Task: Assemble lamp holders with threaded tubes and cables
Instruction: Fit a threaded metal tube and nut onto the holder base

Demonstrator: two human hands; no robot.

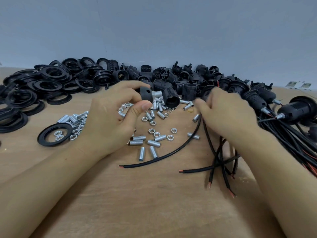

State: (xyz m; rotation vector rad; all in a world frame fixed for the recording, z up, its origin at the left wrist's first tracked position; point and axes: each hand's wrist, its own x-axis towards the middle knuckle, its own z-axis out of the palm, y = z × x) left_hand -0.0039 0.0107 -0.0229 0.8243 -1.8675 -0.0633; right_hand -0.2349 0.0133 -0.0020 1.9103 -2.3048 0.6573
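Note:
My left hand (111, 115) pinches a black lamp holder cap (146, 93) with a silver threaded tube (157, 94) sticking out of its right side, held above the table. My right hand (224, 111) is blurred and grips the upper end of a black cable (171, 152), which curves down to the left and ends in bare copper. Several more loose cables (221, 162) fan out under my right wrist. Loose threaded tubes (139, 140) and nuts (156, 134) lie scattered between my hands.
A heap of black ring collars (44, 86) fills the back left, and one ring (55, 134) lies apart with nuts inside. Black threaded holder bodies (171, 97) pile up at the back centre. Assembled holders with cables (295, 109) lie at the right on the wooden table (154, 203).

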